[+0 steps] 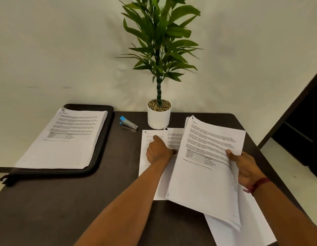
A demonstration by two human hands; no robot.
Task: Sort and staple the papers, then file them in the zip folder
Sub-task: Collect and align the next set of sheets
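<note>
The sheaf (204, 174) is clamped in right hand (244, 167) fingers; curled left hand (157, 151) fingers rest on flat sheets (143, 166).

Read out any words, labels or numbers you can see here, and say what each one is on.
Nothing is legible.
Folder stack on the zip folder: print too blurred.
Held stack in the right hand: print and table too blurred.
Flat sheets under the left hand: too blurred.
Stapler, pot: no markings visible.
</note>
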